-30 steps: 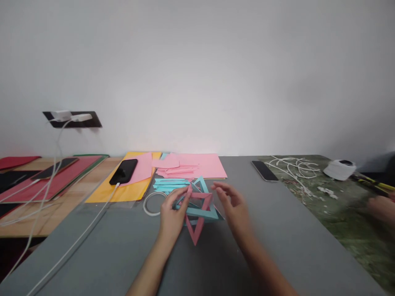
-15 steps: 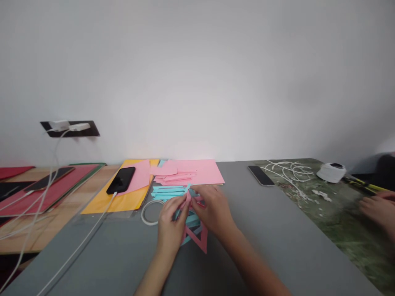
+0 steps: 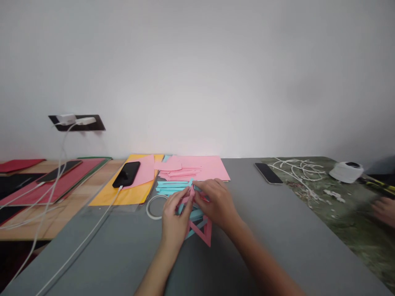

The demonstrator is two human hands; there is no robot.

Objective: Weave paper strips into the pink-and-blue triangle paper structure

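Note:
My left hand [image 3: 176,213] pinches a folded pink paper strip [image 3: 191,192] between thumb and fingers. On the other side, my right hand [image 3: 217,203] is closed on the same strip, beside a bit of blue paper at its top. Below the fingers hangs or lies a chain of folded pink and blue paper strips [image 3: 207,235] in zigzag triangles, partly hidden by my hands. Just beyond are several blue paper strips [image 3: 173,188] and pink strips [image 3: 180,172]. A white roll of tape [image 3: 148,209] lies flat left of my left hand.
Pink sheets [image 3: 212,166] and a yellow envelope [image 3: 105,199] lie at the back. A black phone [image 3: 126,174] is on a charging cable [image 3: 89,238]. Another phone [image 3: 268,173], tangled white string [image 3: 300,168] and a white device [image 3: 346,172] are rightward. Another person's hand [image 3: 384,209] shows far right.
The view has shifted slightly, so the table appears a little higher and further right. Both hands keep their pinch on the pink strip. The other person's hand shows less at the right edge.

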